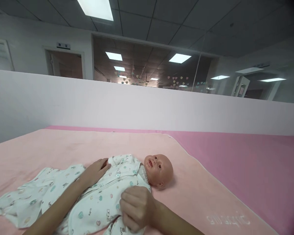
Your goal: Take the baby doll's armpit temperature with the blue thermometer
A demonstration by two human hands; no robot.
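Observation:
A baby doll (159, 171) lies on its back, its bald head to the right. It wears a white printed wrap top (107, 195) with a snap at the chest. At the far sleeve's end, my left hand (96, 171) curls its fingers and thumb around the doll's hand, which is mostly hidden. My right hand (137, 207) is closed in a fist on the near sleeve (120, 227), and the cloth inside its fingers is hidden. Matching printed white pants (39, 192) lie to the left, partly behind my left forearm.
A peach blanket (198, 192) with pale lettering at lower right lies under the doll. Pink padding (250, 160) shows beyond its right edge. Across the back runs a low white wall (147, 109), with windows and a doorway behind it.

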